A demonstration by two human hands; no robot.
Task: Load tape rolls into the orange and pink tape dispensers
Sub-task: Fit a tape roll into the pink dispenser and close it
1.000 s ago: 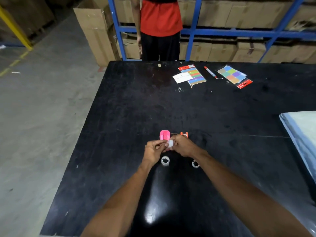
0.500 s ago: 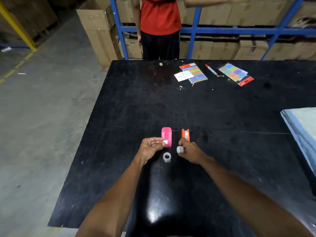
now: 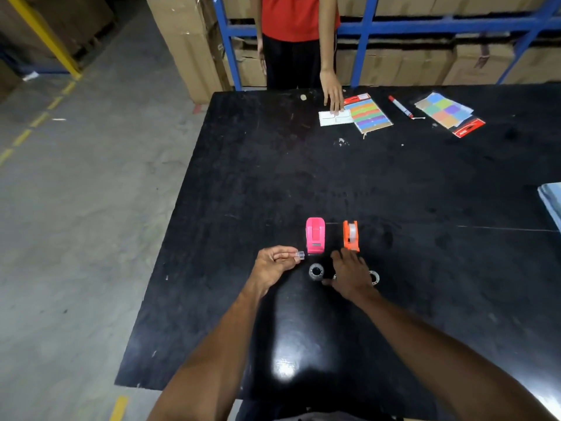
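A pink tape dispenser [image 3: 315,235] and an orange tape dispenser [image 3: 351,235] stand side by side on the black table [image 3: 394,183]; the orange one holds a clear tape roll. My left hand [image 3: 274,264] pinches a small clear plastic core [image 3: 300,254] just left of the pink dispenser. My right hand [image 3: 349,273] lies flat, fingers spread, just before the orange dispenser. One tape roll [image 3: 316,271] lies between my hands. Another tape roll [image 3: 374,277] peeks out at the right of my right hand. Whether something lies under the palm is hidden.
Across the table stands a person in a red shirt [image 3: 299,16], one hand on a white card [image 3: 335,118]. Coloured sticky-note packs [image 3: 368,115] [image 3: 446,110] and a red marker [image 3: 400,106] lie at the far edge. Blue-grey sheets [image 3: 552,205] overhang the right side.
My hands have separated. The right hand, which held a small white piece, has lowered onto the table with fingers spread. The left still pinches the small clear core. The other person's hand now rests on the card.
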